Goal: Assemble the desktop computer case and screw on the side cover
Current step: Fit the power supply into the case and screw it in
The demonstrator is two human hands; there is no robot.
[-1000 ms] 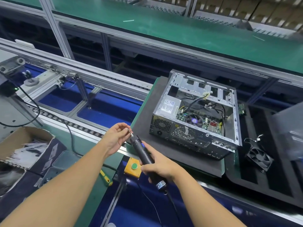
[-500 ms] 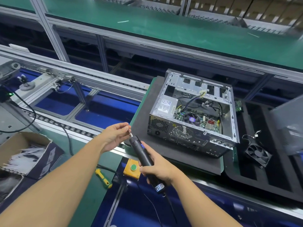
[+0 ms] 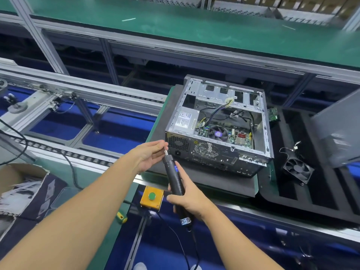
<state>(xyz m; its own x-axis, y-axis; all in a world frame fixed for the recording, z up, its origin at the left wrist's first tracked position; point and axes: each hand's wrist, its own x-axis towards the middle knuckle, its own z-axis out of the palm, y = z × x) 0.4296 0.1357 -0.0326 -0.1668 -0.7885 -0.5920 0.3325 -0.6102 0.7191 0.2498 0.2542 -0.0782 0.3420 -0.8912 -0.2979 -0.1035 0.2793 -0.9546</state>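
Your right hand (image 3: 188, 199) is clamping its grip round the black electric screwdriver (image 3: 176, 180); your left hand (image 3: 150, 155) is pinching the silver bit (image 3: 165, 151). The open grey computer case (image 3: 218, 133) is sitting on the black foam mat (image 3: 165, 117), its white label unreadable.

The scene is bright and evenly lit from above, and the shadows are soft and short. The green bench top (image 3: 214, 36) has a pale sheen, and the metal frame of the computer case (image 3: 218, 121) gives small glints. The wide lens bends the conveyor rail (image 3: 78, 88) toward the edges. The grey panel (image 3: 339, 129) at the right is smeared by blur, while the centre is sharp.
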